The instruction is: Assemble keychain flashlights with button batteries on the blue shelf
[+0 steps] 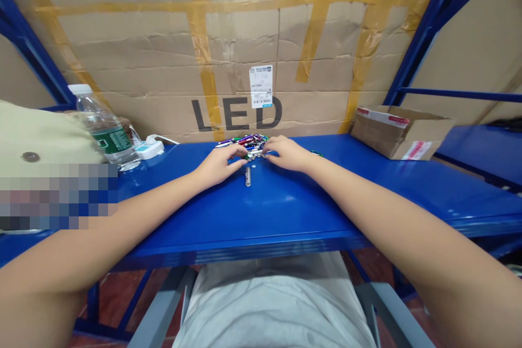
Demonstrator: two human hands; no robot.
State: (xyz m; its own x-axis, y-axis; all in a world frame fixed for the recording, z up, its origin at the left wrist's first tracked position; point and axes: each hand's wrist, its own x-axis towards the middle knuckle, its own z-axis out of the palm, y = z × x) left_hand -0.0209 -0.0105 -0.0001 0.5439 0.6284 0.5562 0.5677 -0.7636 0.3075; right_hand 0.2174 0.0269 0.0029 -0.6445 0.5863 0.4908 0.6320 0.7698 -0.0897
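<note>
A heap of small shiny metal tubes [247, 142] in several colours, perhaps mini flashlights, lies on the blue table at the foot of the cardboard wall. My left hand [222, 164] is at the heap's left front edge, thumb and forefinger apart. From the other side my right hand [289, 154] reaches in, fingers curved and parted from the thumb at the heap's edge. Small silvery pieces lie between the fingertips of both hands; I cannot make out their kind. Closer to me, a single silver metal tube [248, 176] stands or lies apart, with a small pale disc [253, 166] just behind it.
A water bottle [108, 133] and a white power strip [149, 149] are at the left, beside a person in a light cap [44, 130]. An open cardboard box [383, 133] sits at the right. Blue frame posts [428, 32] slant up at the sides.
</note>
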